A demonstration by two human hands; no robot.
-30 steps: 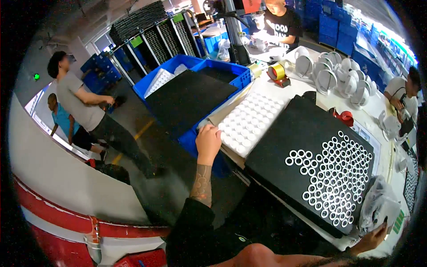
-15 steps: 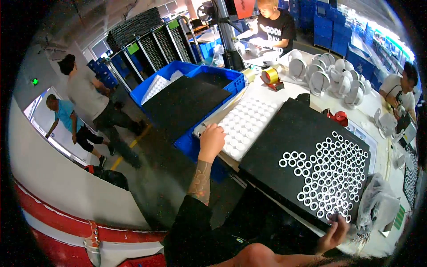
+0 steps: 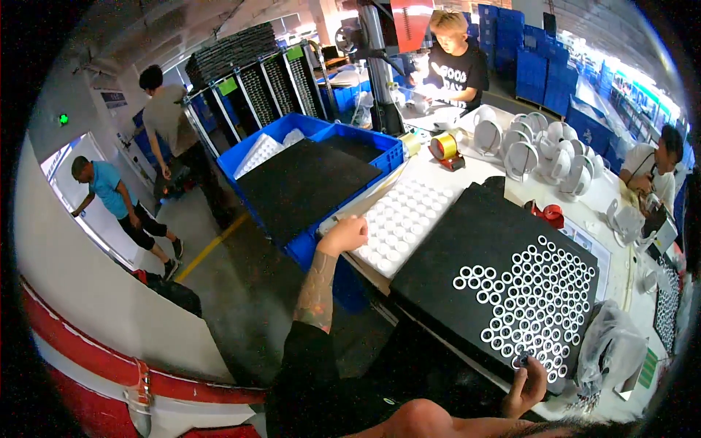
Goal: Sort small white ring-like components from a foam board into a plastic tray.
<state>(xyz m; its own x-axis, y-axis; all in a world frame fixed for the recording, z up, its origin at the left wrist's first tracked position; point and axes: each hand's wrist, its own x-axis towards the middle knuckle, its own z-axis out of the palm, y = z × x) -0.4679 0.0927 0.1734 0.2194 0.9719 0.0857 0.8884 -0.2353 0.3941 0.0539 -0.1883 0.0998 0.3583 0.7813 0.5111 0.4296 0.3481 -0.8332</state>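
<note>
My left hand (image 3: 345, 235) is closed, its fingers curled at the near left edge of a white tray (image 3: 400, 232) of round white parts set in rows. What those fingers hold, if anything, is hidden. On a black foam board (image 3: 438, 271) to the right lie many white rings (image 3: 537, 296) with dark centres, packed close together. My right hand (image 3: 527, 387) is at the board's near right corner, thumb and finger pinching a small dark piece (image 3: 521, 360) just over the nearest rings.
A blue crate (image 3: 394, 155) with a black sheet (image 3: 310, 179) across it stands left of the table. Yellow tape (image 3: 444, 146), white round housings (image 3: 520, 150) and a clear plastic bag (image 3: 610, 343) lie around the board. Co-workers sit beyond; two people stand at left.
My right hand has shifted left and slightly down in view, and a dark piece now shows in its pinch. My left hand has moved slightly down, fingers more curled. The view has shifted.
</note>
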